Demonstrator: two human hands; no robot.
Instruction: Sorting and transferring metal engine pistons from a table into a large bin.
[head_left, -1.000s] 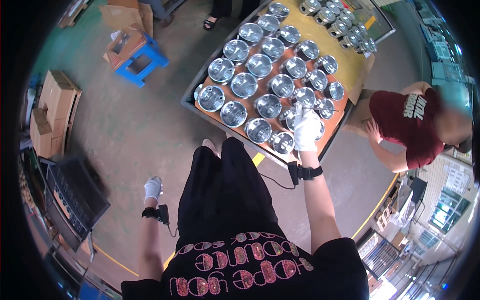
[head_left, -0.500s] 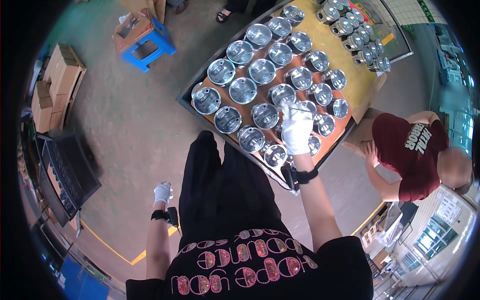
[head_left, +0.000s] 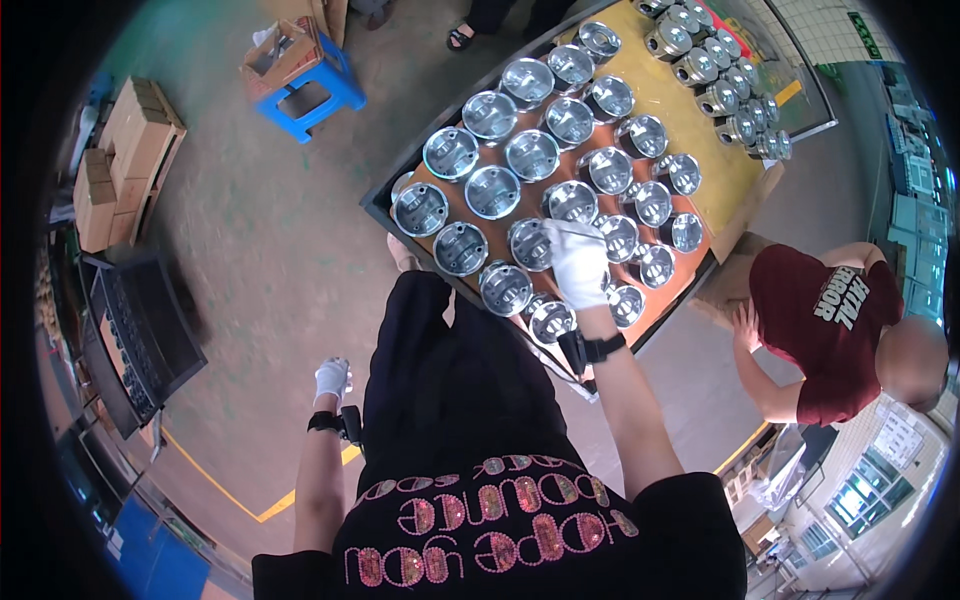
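My right hand [head_left: 578, 268], in a white glove, is over the front part of a table of metal pistons. Its fingers are curled together beside a piston [head_left: 530, 245]; whether they touch it, or hold something thin, I cannot make out. The silvery pistons stand in rows, round tops up, on an orange-brown sheet [head_left: 683, 275]. Another piston [head_left: 573, 203] is just beyond my fingertips. My left hand [head_left: 333, 378], also white-gloved, hangs low at my left side, away from the table, its fingers curled in. Each wrist has a black band with a small device.
More pistons [head_left: 718, 98] are grouped on a yellow sheet [head_left: 690, 125] at the far right. A person in a dark red shirt [head_left: 815, 330] is right of the table. Leftward are a blue stool [head_left: 310, 100], cardboard boxes [head_left: 135, 150] and a black rack [head_left: 150, 330].
My right hand has shifted slightly left and nearer to me over the pistons. The whole scene has slid slightly right and down. My left hand still hangs at my side.
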